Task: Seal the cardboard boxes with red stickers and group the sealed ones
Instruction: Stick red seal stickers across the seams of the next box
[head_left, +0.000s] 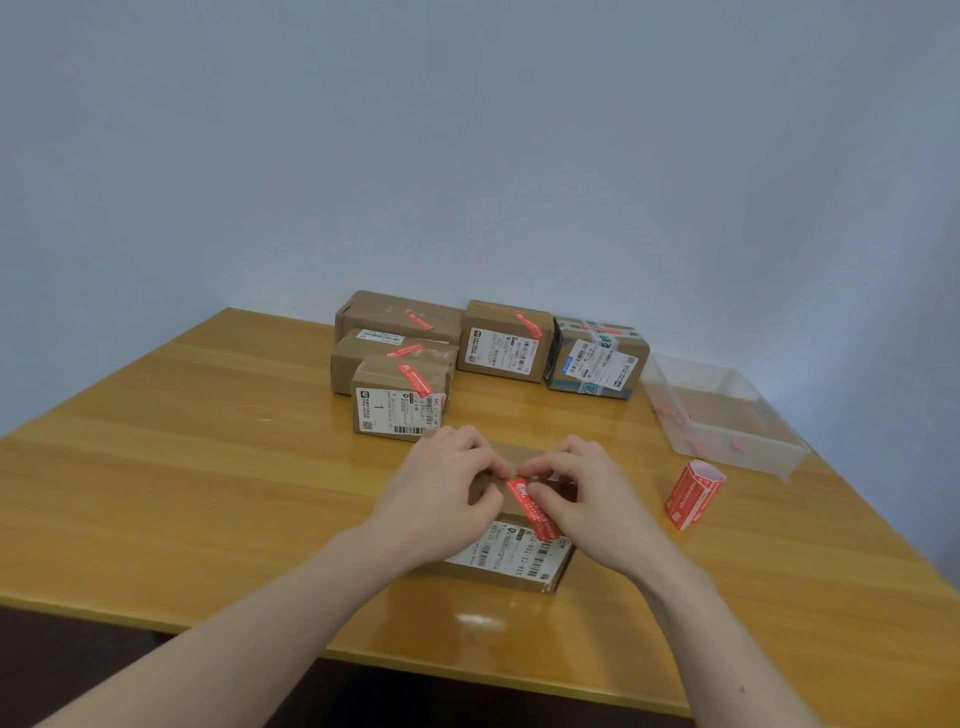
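1. Cardboard box (506, 564) is sitting near the table (208, 467) front edge, under both hands.
2. Left hand (441, 493) is gripping the box top, fingers curled, tips touching the red sticker (532, 509).
3. Right hand (587, 499) is pinching and pressing the sticker, fingers curled.

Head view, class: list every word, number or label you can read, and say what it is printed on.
"1": white label of the front box in the group.
"602-12-815", partly covered: label of the box under the hands.
Red sticker, sticker roll, other shipping labels: print too small or blurred to read.
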